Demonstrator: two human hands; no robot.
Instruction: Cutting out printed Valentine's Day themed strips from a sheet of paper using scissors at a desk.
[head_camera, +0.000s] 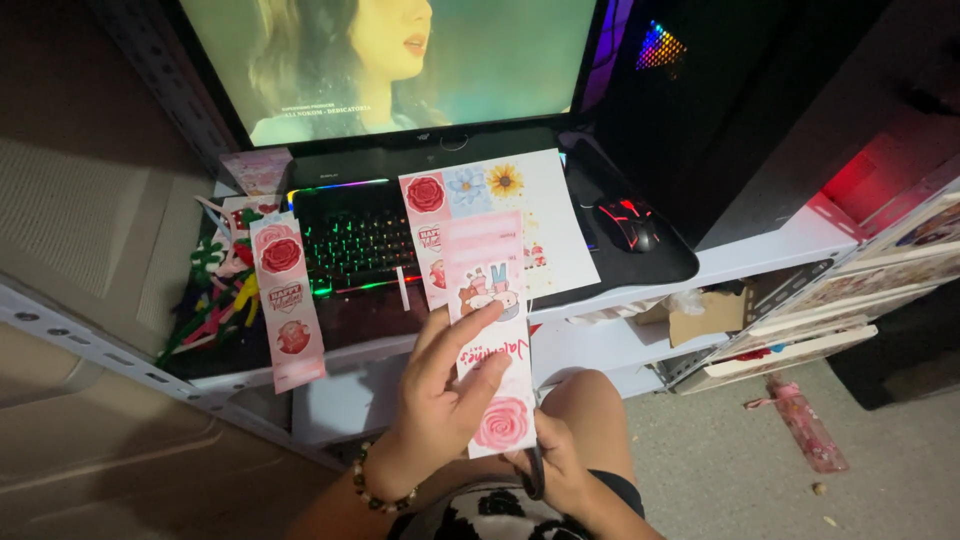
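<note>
My left hand (437, 395) grips a long pink paper strip (487, 330) printed with a rose, cartoon figures and lettering, thumb laid across its front. Below the strip's lower end, my right hand (556, 462) closes on dark scissors (536, 470), mostly hidden. Behind the strip a white printed sheet (545, 215) with a rose, a blue flower and a sunflower lies over the keyboard. A second cut pink strip (286, 300) with roses rests to the left on the desk.
A rainbow-lit keyboard (350, 240) sits under a monitor (400, 60). A red-lit mouse (628, 222) lies on a black pad. Coloured pipe cleaners (215, 295) pile at left. A cardboard box (705, 315), stacked printed sheets (850, 290) and a pink wrapper (805, 425) lie at right.
</note>
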